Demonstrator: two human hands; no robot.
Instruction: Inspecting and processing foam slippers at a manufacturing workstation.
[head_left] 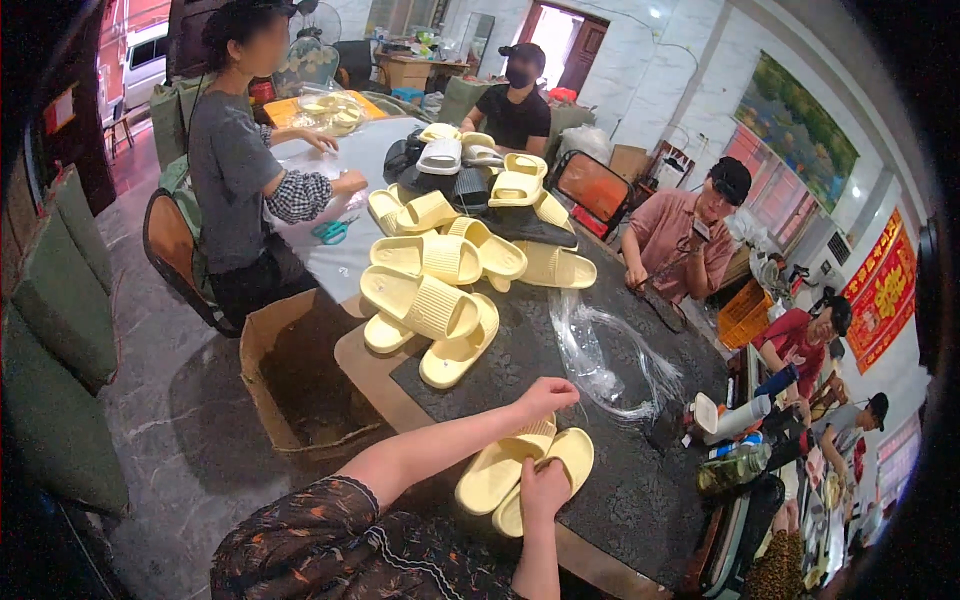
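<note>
In front of me, near the table's edge, lies a pair of pale yellow slippers (487,478) side by side, toes and ribbed straps partly hidden by my arms. My right hand (546,487) is closed on the pair where the two slippers meet; its fingertips are partly hidden. Just above them my left hand (548,397) is raised in a pinch, with what looks like a thin strand at its fingertips. Beyond it a bundle of clear plastic strands (640,375) lies loosely coiled on the dark tabletop (540,335).
A heap of yellow slippers (425,300), with some grey and black ones, covers the table's far left. Teal scissors (331,231) lie near a standing co-worker (235,150). An open cardboard box (270,400) stands at the left. Bottles and a jar (735,470) crowd the right.
</note>
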